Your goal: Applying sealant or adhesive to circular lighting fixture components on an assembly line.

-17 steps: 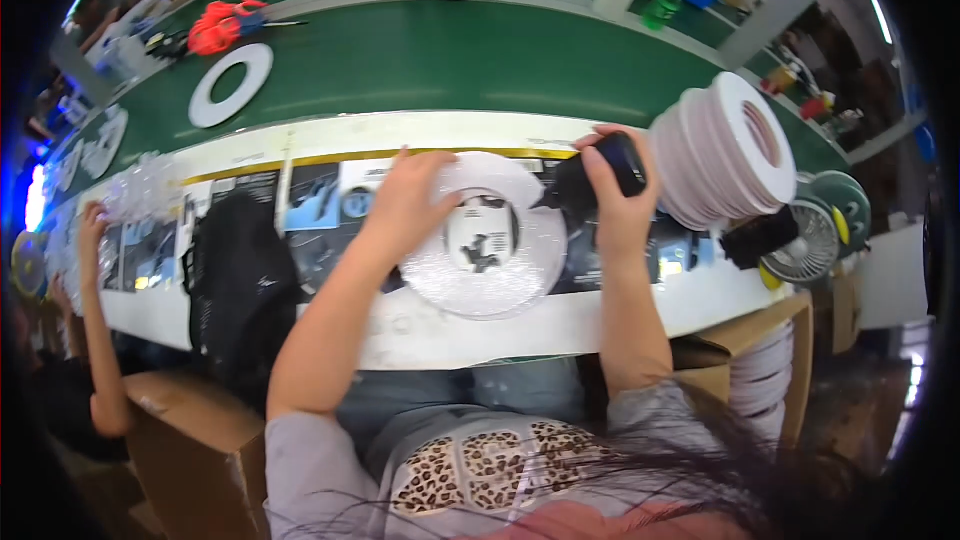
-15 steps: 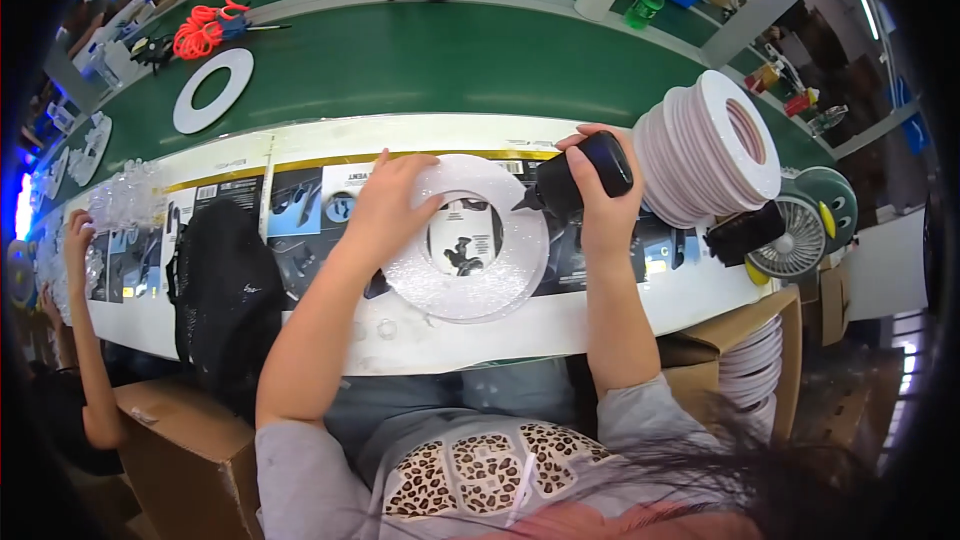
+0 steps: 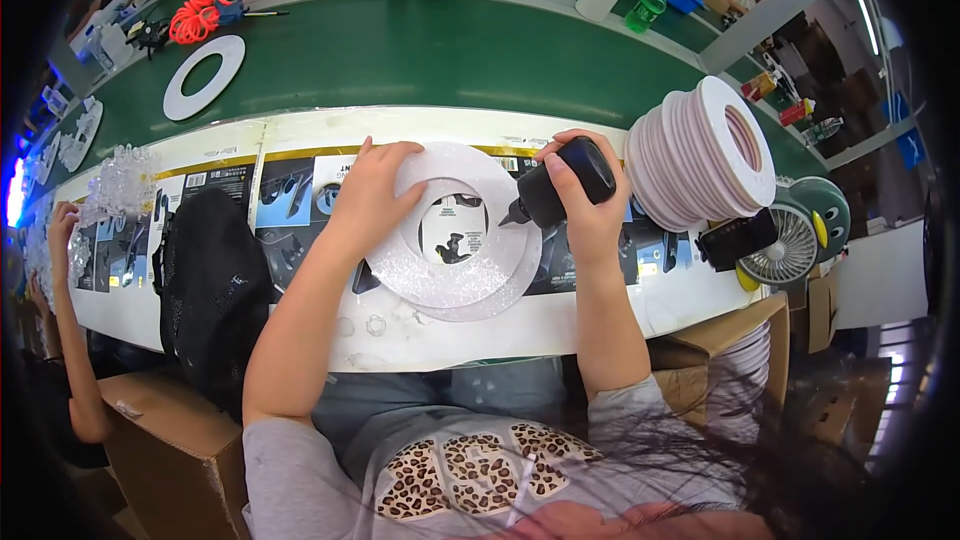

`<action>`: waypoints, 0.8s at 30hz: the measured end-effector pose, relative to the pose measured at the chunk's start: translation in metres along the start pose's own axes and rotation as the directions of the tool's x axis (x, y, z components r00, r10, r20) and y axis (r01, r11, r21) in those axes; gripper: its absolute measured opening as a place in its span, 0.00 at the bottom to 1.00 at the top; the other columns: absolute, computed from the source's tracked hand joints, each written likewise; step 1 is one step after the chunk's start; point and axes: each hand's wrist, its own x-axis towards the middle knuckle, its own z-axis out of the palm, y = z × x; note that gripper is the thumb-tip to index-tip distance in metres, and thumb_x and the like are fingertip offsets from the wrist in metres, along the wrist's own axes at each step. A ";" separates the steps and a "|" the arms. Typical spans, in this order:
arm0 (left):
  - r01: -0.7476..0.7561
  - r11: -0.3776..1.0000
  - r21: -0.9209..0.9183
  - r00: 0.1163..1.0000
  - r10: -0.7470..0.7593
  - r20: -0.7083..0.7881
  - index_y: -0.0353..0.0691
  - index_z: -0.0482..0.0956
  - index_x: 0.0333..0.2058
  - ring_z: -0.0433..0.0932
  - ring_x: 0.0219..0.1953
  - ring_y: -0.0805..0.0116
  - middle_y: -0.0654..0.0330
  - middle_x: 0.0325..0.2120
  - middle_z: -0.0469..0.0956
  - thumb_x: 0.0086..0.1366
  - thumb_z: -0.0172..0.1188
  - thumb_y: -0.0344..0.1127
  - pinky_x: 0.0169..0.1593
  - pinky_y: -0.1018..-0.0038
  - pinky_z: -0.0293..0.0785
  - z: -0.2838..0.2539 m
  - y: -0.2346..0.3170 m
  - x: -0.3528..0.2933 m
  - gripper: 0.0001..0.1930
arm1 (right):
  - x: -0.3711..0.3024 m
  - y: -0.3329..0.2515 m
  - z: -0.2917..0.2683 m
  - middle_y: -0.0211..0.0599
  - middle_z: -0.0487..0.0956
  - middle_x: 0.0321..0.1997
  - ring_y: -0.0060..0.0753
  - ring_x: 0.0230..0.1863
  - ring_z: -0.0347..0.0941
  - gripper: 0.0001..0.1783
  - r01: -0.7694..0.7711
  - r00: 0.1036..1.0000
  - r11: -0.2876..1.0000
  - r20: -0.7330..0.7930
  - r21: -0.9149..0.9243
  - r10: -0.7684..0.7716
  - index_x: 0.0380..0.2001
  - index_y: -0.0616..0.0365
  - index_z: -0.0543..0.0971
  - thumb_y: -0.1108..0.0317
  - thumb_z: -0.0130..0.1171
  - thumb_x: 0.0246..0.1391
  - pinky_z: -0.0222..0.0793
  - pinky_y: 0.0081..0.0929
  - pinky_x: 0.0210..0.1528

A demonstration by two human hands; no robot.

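My left hand (image 3: pixel 375 195) is closed on the upper left of a white glittery ring (image 3: pixel 455 285), its thumb at the inner hole and its fingers by the outer edge. Beneath lies a second white ring (image 3: pixel 525 270), showing as a crescent at the lower right. In my right hand (image 3: pixel 592 202) is a black squeeze bottle (image 3: pixel 545 195), tilted so its pointed nozzle meets or hovers just over the ring's right side; contact cannot be made out. Printed card on the worktop shows through the hole. A stack of white rings (image 3: pixel 680 160) lies on its side to the right.
A black bag (image 3: pixel 215 290) sits left on the white worktop (image 3: pixel 460 345). A small fan (image 3: pixel 785 245) and dark phone-like object (image 3: pixel 738 238) are at right. Another ring (image 3: pixel 172 95) lies on the green surface. Cardboard boxes (image 3: pixel 170 430) stand below; a co-worker's arm (image 3: pixel 70 310) is far left.
The top ring has slid up and left over the lower one, uncovering its lower right edge. The bottle's nozzle has come down and left toward the ring. The whole view shifts slightly.
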 end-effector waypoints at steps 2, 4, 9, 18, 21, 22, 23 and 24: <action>-0.009 1.000 -0.004 1.000 0.009 -0.007 0.40 0.74 0.45 0.73 0.49 0.56 0.54 0.42 0.77 0.54 0.63 0.32 0.68 0.57 0.50 -0.001 0.000 0.000 0.19 | 0.000 -0.001 0.001 0.35 0.78 0.32 0.23 0.37 0.73 0.11 -0.014 1.000 1.000 0.007 0.002 0.014 0.39 0.62 0.74 0.72 0.59 0.52 0.68 0.20 0.43; -0.009 1.000 -0.008 1.000 0.009 -0.007 0.40 0.74 0.45 0.73 0.49 0.56 0.54 0.42 0.77 0.53 0.63 0.32 0.68 0.57 0.50 -0.001 0.001 0.000 0.19 | 0.000 -0.002 0.002 0.36 0.78 0.32 0.23 0.37 0.73 0.11 -0.009 1.000 1.000 0.011 -0.005 0.009 0.39 0.62 0.74 0.72 0.59 0.52 0.68 0.20 0.43; -0.005 1.000 -0.005 1.000 0.005 0.001 0.40 0.74 0.45 0.74 0.49 0.57 0.54 0.42 0.77 0.53 0.63 0.33 0.68 0.57 0.50 -0.001 0.001 -0.001 0.19 | -0.001 0.002 0.003 0.36 0.78 0.32 0.23 0.36 0.73 0.11 0.000 1.000 1.000 0.011 0.008 0.000 0.39 0.62 0.73 0.71 0.59 0.53 0.68 0.20 0.43; -0.005 1.000 0.011 1.000 0.005 0.001 0.40 0.74 0.45 0.74 0.49 0.57 0.54 0.43 0.76 0.55 0.62 0.32 0.69 0.59 0.49 -0.002 0.000 -0.002 0.18 | -0.002 0.005 0.004 0.36 0.78 0.31 0.22 0.35 0.72 0.11 0.002 1.000 1.000 0.017 0.002 -0.002 0.39 0.61 0.73 0.69 0.60 0.54 0.68 0.19 0.40; -0.003 1.000 0.003 1.000 0.003 0.009 0.40 0.74 0.45 0.74 0.49 0.57 0.54 0.43 0.76 0.55 0.62 0.32 0.69 0.59 0.49 -0.002 0.002 -0.001 0.18 | -0.002 0.005 0.004 0.35 0.78 0.31 0.22 0.35 0.72 0.11 0.000 1.000 1.000 0.018 0.002 0.000 0.39 0.61 0.73 0.69 0.60 0.54 0.68 0.18 0.40; -0.002 1.000 0.003 1.000 0.002 0.009 0.40 0.74 0.45 0.74 0.49 0.57 0.54 0.43 0.76 0.55 0.62 0.32 0.69 0.59 0.49 -0.002 0.002 -0.001 0.18 | -0.002 0.005 0.004 0.35 0.78 0.31 0.22 0.35 0.72 0.11 0.002 1.000 1.000 0.020 0.003 -0.002 0.39 0.61 0.73 0.69 0.59 0.54 0.68 0.18 0.40; -0.003 1.000 0.005 1.000 0.003 0.008 0.40 0.74 0.45 0.74 0.49 0.57 0.53 0.43 0.76 0.55 0.62 0.32 0.69 0.59 0.49 -0.001 0.001 -0.002 0.18 | -0.002 0.005 0.004 0.35 0.78 0.31 0.22 0.35 0.72 0.11 0.001 1.000 1.000 0.021 0.003 -0.001 0.39 0.61 0.73 0.69 0.59 0.54 0.68 0.18 0.40; -0.005 1.000 0.007 1.000 0.005 0.006 0.40 0.74 0.45 0.74 0.48 0.57 0.53 0.43 0.76 0.55 0.62 0.32 0.69 0.59 0.49 -0.001 0.000 -0.002 0.18 | -0.001 0.004 0.005 0.35 0.78 0.31 0.22 0.35 0.72 0.11 -0.003 1.000 1.000 0.020 0.005 0.003 0.39 0.61 0.73 0.69 0.60 0.54 0.68 0.18 0.40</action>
